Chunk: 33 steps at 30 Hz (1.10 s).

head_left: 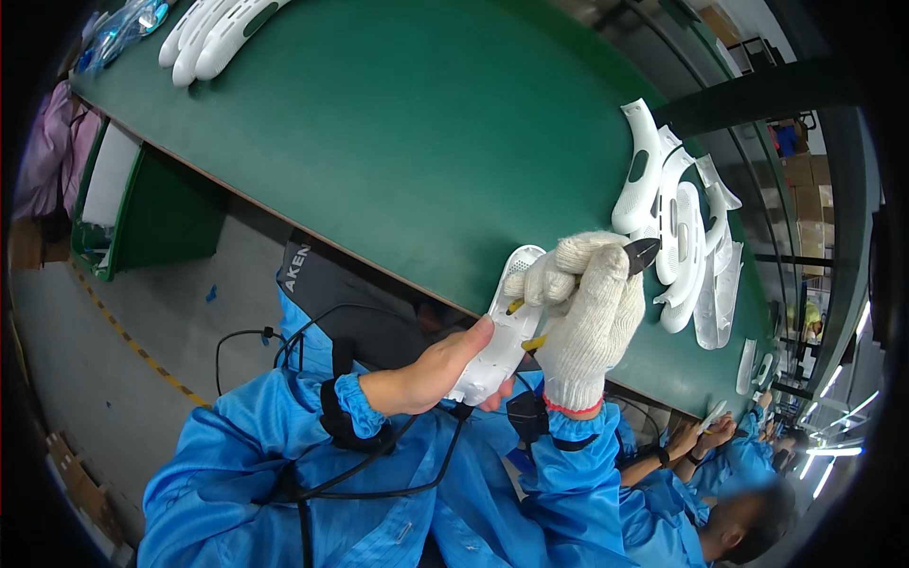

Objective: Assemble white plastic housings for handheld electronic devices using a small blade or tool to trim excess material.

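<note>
A: From the head camera, what do the hands hold?

B: The bare left hand (440, 371) is wrapped around the lower end of a long white moulded plastic shell (502, 327), held above the near edge of the green worktable (398, 142). The white-knit-gloved right hand (582, 317) is clenched on yellow-handled, dark-jawed cutters (636, 254) against the shell.

A: Nearby?

B: A pile of matching white shells (677, 227) lies to the right, and more white shells (213, 33) at the far left.

White plastic shell (502, 331), cream knitted glove (587, 312), green table (407, 142), blue sleeves (275, 426).
</note>
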### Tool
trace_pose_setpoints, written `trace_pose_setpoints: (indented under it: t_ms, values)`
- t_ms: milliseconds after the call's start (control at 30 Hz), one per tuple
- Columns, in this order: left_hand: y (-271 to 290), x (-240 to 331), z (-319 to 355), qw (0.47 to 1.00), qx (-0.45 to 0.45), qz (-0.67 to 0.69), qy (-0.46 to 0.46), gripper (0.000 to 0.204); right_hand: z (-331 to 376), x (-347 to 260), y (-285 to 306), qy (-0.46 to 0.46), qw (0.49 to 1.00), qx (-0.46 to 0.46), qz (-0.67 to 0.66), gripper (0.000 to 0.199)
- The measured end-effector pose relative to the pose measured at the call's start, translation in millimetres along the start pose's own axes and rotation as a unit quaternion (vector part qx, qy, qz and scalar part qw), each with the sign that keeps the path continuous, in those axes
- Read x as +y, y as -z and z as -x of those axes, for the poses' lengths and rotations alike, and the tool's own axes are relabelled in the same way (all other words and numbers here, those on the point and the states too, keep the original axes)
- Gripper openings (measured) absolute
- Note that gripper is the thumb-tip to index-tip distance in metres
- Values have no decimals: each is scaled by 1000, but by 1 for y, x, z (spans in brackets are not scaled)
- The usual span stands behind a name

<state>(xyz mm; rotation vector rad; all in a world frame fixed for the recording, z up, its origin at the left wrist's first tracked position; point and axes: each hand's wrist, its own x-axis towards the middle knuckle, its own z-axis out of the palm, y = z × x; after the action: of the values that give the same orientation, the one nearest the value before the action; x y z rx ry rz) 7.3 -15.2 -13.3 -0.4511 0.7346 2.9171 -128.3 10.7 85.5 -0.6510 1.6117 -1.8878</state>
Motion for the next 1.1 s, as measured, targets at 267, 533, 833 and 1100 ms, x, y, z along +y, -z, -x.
trace_pose_setpoints:
  t_ms: [267, 533, 833, 1100]
  values:
    - [-4, 5, 1, 1000, 13, -2, -6, 69, -4, 16, 1, -22, 1000, -1, 0, 33]
    - [-6, 11, 2, 999, 27, -25, 3, 68, -4, 12, -1, -62, 998, -3, 6, 32]
    - [-4, 12, 2, 999, 15, -32, 15, 69, -21, 18, 7, -105, 989, 1, -103, 32]
    - [-6, 14, 3, 999, 18, -51, 5, 67, -19, 18, 4, -115, 989, 26, -94, 31]
